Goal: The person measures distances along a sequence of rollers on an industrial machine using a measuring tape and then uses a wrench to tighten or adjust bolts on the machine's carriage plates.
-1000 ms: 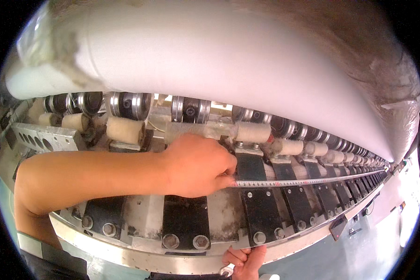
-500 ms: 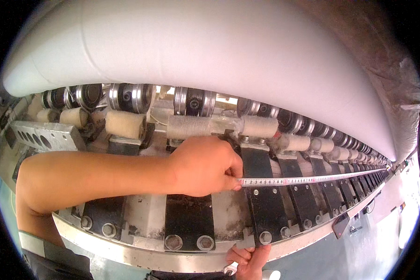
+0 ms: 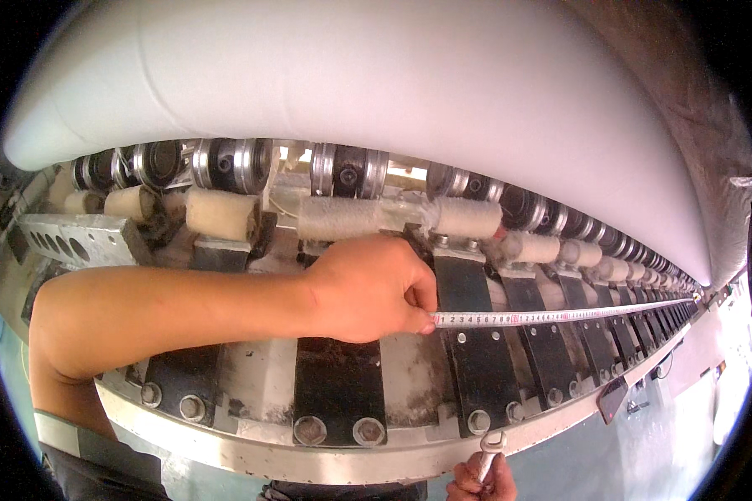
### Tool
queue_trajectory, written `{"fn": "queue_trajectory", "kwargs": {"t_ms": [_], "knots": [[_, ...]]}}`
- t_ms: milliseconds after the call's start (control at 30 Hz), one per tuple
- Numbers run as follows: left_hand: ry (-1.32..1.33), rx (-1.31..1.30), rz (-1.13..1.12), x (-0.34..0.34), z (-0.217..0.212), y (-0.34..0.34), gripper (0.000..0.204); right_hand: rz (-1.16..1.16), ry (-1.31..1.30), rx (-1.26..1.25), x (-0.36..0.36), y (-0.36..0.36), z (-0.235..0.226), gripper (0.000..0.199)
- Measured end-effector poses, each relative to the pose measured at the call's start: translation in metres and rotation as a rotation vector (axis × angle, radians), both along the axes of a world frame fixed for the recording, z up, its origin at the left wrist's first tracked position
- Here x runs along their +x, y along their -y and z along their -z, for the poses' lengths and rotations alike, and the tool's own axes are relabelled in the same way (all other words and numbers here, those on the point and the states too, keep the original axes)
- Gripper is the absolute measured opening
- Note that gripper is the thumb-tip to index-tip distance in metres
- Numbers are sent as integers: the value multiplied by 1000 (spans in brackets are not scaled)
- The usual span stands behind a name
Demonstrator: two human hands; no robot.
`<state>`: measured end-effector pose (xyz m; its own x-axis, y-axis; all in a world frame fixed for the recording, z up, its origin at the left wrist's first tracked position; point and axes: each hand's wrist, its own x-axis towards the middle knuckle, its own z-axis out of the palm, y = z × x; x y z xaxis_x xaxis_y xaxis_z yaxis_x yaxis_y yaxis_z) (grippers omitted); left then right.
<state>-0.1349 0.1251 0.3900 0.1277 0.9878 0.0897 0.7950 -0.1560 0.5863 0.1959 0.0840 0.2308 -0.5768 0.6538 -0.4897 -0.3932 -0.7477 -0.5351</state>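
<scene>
Bulky and white, a roll point(image 3: 351, 75) fills 12 o'clock above a row of black metal strips point(image 3: 486, 376). Near the dial's centre the left hand point(image 3: 374, 288) pinches the near end of a tape measure point(image 3: 551, 317), which runs toward 3 o'clock (its far end is too small to make out). At 5 o'clock the right hand point(image 3: 470, 484) closes its fingers round a wrench point(image 3: 493, 442), just below a bolt point(image 3: 478, 420).

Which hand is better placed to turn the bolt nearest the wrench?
Probably the right hand: it holds the wrench, whose head is close to that bolt. The left hand is occupied, pinching the tape farther up.
</scene>
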Motion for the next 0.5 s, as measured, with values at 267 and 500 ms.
{"fn": "queue_trajectory", "kwargs": {"t_ms": [267, 500], "knots": [[51, 18, -4, -2, 9, -2, 21, 516, 402, 628, -22, -5, -34, 52], [47, 40, 3, -1, 8, 0, 20, 335, 531, 711, -42, -2, -28, 37]]}}
